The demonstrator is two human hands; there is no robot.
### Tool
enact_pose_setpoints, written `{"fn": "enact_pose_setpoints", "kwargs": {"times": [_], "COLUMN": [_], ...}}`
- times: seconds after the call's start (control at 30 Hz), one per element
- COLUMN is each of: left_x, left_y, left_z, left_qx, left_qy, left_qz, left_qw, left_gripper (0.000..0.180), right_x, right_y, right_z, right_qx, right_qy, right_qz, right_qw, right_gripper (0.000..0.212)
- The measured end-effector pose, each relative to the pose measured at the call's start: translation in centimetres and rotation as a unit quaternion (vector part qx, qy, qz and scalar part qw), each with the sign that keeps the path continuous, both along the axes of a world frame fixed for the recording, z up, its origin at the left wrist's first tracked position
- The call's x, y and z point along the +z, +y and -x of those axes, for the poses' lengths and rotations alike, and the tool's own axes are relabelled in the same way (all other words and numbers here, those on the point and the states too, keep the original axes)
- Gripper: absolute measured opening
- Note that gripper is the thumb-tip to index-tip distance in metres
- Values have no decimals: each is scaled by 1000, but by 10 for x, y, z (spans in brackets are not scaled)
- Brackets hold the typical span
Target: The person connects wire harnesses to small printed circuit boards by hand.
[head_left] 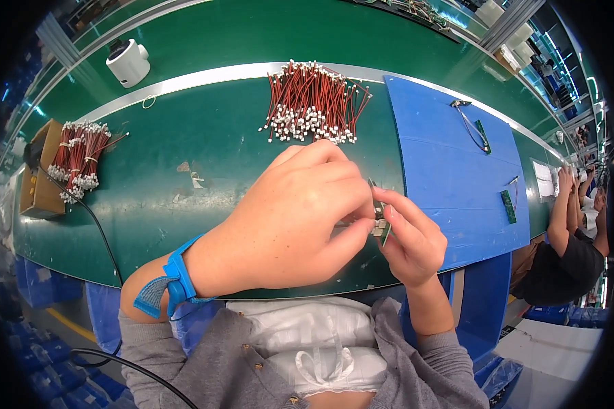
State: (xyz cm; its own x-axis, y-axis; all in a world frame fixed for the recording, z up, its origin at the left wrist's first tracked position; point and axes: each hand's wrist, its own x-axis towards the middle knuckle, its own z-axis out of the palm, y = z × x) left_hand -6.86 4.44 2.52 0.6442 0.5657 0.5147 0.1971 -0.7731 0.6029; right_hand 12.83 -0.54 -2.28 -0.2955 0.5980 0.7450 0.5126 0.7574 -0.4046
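My right hand [414,240] pinches a small green circuit board [387,234] on edge between thumb and fingers, with pale metal connectors on its face. Against the board's left side, the thumb and forefinger of my left hand [300,211] are pressed together; whatever is between them is hidden. A blue wrist strap [177,276] with a black cord circles my left wrist. Just beyond my left hand lies a loose pile of red and dark cables [314,99] with white plug ends.
At the right, a blue mat [450,198] bears two circuit boards with wires, one far [483,136] and one nearer [508,206]. Bundled cables [82,158] lean by a cardboard box [41,180] at the left. A white device [128,65] stands far left. Another person [566,255] works at right.
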Motion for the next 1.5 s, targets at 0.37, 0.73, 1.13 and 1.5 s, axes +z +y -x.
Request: {"fn": "enact_pose_setpoints", "kwargs": {"times": [0.37,0.73,1.13,1.5], "left_x": [-5,-5,-9,-12], "left_y": [-6,-8,-6,-5], "left_z": [0,5,5,3], "left_qx": [37,49,33,10], "left_qy": [-7,6,8,11], "left_qz": [-10,-11,19,30], "left_qw": [999,999,999,999], "left_gripper": [8,9,8,7], "right_x": [-1,-2,4,4], "right_y": [2,0,-4,-3], "right_z": [1,8,8,4], "right_qx": [-12,-6,-16,4], "right_qy": [-23,-17,-41,-61], "right_qz": [-8,4,38,43], "right_qw": [1000,1000,998,997], "right_gripper": [44,42,40,41]}}
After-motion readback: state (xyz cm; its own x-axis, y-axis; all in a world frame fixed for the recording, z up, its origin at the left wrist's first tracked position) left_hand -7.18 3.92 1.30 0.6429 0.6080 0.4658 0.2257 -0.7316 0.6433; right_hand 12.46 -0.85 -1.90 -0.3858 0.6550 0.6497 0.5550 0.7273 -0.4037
